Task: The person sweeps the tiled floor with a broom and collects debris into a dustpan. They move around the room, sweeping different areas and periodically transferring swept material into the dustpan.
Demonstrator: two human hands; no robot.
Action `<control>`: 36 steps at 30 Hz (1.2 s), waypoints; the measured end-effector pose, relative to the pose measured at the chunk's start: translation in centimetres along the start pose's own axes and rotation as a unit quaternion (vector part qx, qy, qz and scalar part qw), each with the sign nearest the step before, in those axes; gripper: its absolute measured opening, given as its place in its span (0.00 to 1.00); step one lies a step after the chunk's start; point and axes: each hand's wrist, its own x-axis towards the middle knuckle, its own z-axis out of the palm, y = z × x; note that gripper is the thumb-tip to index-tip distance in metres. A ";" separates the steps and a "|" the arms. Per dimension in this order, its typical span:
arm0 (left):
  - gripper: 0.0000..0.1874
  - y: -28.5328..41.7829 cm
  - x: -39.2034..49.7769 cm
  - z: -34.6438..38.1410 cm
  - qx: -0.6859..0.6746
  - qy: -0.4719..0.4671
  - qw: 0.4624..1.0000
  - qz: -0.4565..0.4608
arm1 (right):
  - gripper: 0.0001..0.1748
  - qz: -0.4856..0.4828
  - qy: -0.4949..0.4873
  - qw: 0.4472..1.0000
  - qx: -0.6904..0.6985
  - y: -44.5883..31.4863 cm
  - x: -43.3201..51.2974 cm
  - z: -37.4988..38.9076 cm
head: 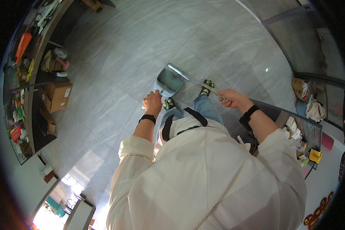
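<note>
My left hand (153,102) is closed around the upright handle of a dustpan with a pale blue rim and a dark grey-green tray (171,81). In my right hand (231,98) is the pale handle (212,89) of a broom, which slants down toward the floor. The broom's head (178,72), a light bar with dark bristles, lies across the dustpan's open side. Whether bristles touch the tray is hard to tell. Below the hands are my feet, in dark patterned shoes (169,104).
Grey tiled floor (126,51) surrounds the dustpan. A dark shelf unit (43,37) with cardboard boxes (57,96) stands at left. At right are a cluttered desk (293,115), a paper bag (300,89) and glass panels (304,43).
</note>
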 end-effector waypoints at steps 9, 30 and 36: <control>0.12 -0.1 0.0 0.2 0.005 0.003 1.000 0.001 | 0.16 0.058 -0.060 0.982 -0.167 3.8 1.4 6.4; 0.11 0.0 0.0 0.4 -0.006 0.027 1.000 -0.002 | 0.20 -0.012 -0.120 0.984 0.131 0.8 -16.5 -1.3; 0.10 0.0 0.1 0.3 -0.007 0.025 1.000 -0.004 | 0.22 -0.050 -0.166 0.970 0.168 -0.3 -20.8 -1.3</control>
